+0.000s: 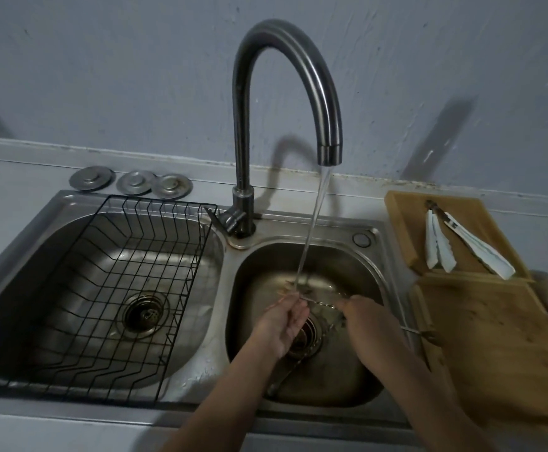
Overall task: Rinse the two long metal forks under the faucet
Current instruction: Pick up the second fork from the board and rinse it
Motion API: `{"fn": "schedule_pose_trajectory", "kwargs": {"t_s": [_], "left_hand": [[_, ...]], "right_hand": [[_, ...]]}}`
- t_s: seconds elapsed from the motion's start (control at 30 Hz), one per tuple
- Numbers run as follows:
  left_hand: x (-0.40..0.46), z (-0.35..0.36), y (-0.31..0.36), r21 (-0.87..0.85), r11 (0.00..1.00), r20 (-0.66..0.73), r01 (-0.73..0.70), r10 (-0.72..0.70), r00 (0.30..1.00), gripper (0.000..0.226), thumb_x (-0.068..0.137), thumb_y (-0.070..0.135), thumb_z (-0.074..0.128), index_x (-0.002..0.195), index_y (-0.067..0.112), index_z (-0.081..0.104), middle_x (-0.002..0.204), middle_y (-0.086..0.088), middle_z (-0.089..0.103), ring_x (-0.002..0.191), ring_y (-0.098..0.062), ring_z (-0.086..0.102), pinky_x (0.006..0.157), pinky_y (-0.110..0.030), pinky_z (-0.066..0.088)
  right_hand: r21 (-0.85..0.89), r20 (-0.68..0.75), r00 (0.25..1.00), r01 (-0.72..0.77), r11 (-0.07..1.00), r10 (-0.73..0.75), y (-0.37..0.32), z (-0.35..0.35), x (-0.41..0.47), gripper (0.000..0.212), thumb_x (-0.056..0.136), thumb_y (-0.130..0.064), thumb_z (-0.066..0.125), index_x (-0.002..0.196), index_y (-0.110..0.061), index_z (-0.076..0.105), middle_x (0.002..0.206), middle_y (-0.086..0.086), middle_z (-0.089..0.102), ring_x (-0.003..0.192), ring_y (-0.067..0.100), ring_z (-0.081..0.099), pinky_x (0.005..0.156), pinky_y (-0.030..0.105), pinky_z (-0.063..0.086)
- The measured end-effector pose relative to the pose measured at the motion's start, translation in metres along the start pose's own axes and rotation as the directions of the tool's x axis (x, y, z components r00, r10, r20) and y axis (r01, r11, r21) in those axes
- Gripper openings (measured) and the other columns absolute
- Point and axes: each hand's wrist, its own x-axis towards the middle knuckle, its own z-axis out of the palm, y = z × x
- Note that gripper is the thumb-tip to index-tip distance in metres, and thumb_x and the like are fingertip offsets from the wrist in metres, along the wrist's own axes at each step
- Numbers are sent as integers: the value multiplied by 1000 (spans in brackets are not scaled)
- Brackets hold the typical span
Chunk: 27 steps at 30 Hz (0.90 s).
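Note:
The faucet (pixel 329 151) runs a thin stream into the right basin (pixel 368 272) of the steel sink. One long twisted metal fork (pixel 321 305) lies across the stream, its blurred tines (pixel 290 288) in the water. My left hand (pixel 280 324) pinches it near the tines. My right hand (pixel 368 324) grips its shaft, and a thin metal end (pixel 411 330) sticks out past that hand over the sink edge. The second fork (pixel 285 373) rests diagonally on the basin floor beside the drain (pixel 302 340), under my left wrist.
A black wire rack (pixel 109 288) fills the left basin. Three round metal drain caps (pixel 132 182) sit behind it. Right of the sink lie two wooden cutting boards (pixel 481 347), the far one carrying white-tipped utensils (pixel 461 243).

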Motion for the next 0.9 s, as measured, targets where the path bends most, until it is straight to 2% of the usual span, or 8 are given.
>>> {"fn": "schedule_pose_trajectory", "kwargs": {"t_s": [0.07,0.17,0.27,0.4,0.5,0.63,0.8,0.9], "left_hand": [[0,0,-3,-37,999,-9,12,-12,1000,10,89,9,59,90,0,63,56,-7,69,52,-11,68,47,-22,57],[0,2,-5,-59,998,-53,12,-15,998,23,94,21,53,85,2,62,59,-7,68,62,-15,66,47,-24,57],[-2,5,-6,-38,999,-67,4,-7,998,30,94,29,51,80,4,61,50,-4,68,52,-13,67,46,-24,56],[-2,4,-6,39,999,-33,22,-21,999,21,87,20,62,95,1,65,60,-6,71,56,-13,69,45,-22,55],[-2,3,-4,42,999,-17,7,-6,1000,19,86,22,63,86,4,66,61,-7,71,55,-13,70,50,-25,57],[0,5,-4,-40,999,-48,-25,23,999,42,94,41,47,69,8,58,50,-4,63,54,-15,65,51,-27,55],[-3,8,1,79,997,-26,-5,7,1000,23,87,25,62,84,2,66,55,-6,68,51,-13,68,51,-23,58],[-4,9,2,89,996,-6,-5,6,1000,22,87,24,63,80,4,65,53,-5,69,50,-12,68,51,-23,58]], "right_hand": [[-15,10,1000,-6,1000,7,0,-1,-2,36,90,-5,38,117,-22,55,107,1,61,91,16,60,67,24,43],[-37,-14,1000,2,999,-2,1,-1,-5,33,90,-9,41,116,-22,56,102,0,61,87,15,60,71,26,49],[-43,-19,1000,8,999,-9,1,-1,-7,35,90,-9,41,119,-23,55,102,0,60,87,15,59,73,27,50],[-49,-41,999,22,999,-24,-1,-4,-11,34,91,-10,39,118,-23,55,101,1,59,88,15,59,68,24,44],[-35,-51,998,31,999,-33,-2,-5,-14,33,92,-11,39,119,-23,54,101,0,59,87,13,58,66,22,43],[-4,-73,996,41,999,-41,-4,-7,-15,34,92,-9,37,118,-22,54,102,0,58,89,13,56,65,21,37],[2,-86,996,33,999,-32,-4,-9,-17,33,92,-10,39,119,-21,54,102,-1,59,90,12,57,75,24,49],[17,-80,997,23,1000,-22,-3,-9,-17,34,92,-9,39,121,-21,52,105,-1,59,93,12,56,77,23,48]]}}
